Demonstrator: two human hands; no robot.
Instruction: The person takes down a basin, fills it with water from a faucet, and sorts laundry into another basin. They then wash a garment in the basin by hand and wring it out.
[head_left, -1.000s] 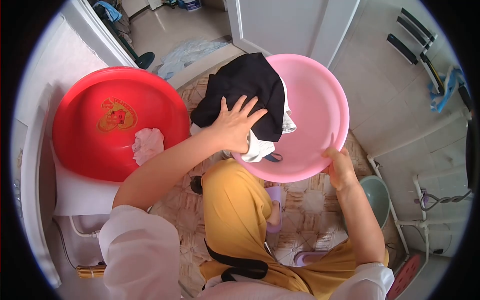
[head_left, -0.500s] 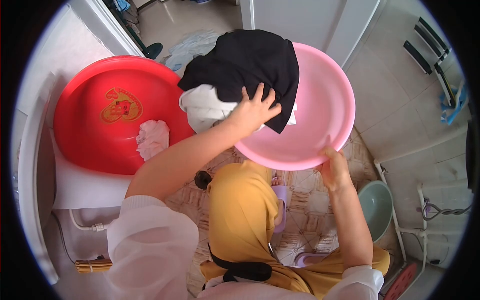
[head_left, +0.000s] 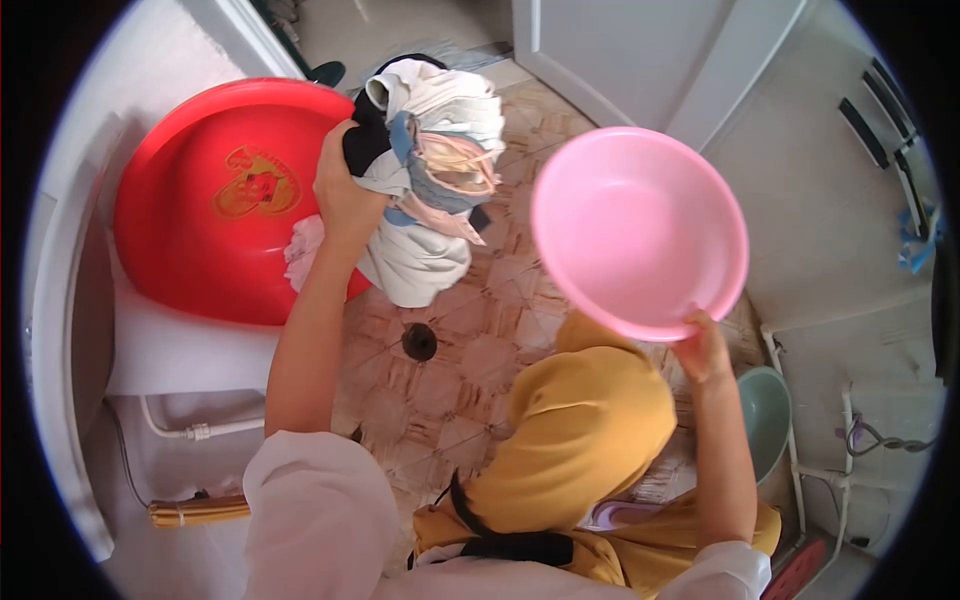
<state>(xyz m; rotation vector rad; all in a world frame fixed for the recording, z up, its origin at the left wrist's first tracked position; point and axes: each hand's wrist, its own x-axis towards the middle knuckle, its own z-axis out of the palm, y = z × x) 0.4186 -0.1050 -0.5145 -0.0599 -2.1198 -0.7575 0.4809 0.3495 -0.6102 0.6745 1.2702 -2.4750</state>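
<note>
My left hand [head_left: 348, 190] is closed on a bundle of clothes [head_left: 440, 140], white, black, blue-grey and pale pink pieces bunched together. The bundle hangs over the right rim of a big red basin [head_left: 200, 270], which has a gold printed emblem. A small pale pink cloth [head_left: 303, 250] lies inside that basin, partly hidden by my forearm. On the right, my right hand [head_left: 704, 345] grips the near rim of a pink basin [head_left: 640, 225]. The pink basin is held tilted in the air, with nothing visible inside it.
A green basin [head_left: 765, 420] stands on the floor by the right wall. Near the middle of the tiled floor is a dark round drain [head_left: 419, 342]. A white door [head_left: 620, 70] is at the back, and white pipes [head_left: 200, 431] run below the red basin.
My left hand has lifted the clothes out of the pink basin and moved them left to the red basin's edge. The pink basin has shifted right, away from the clothes.
</note>
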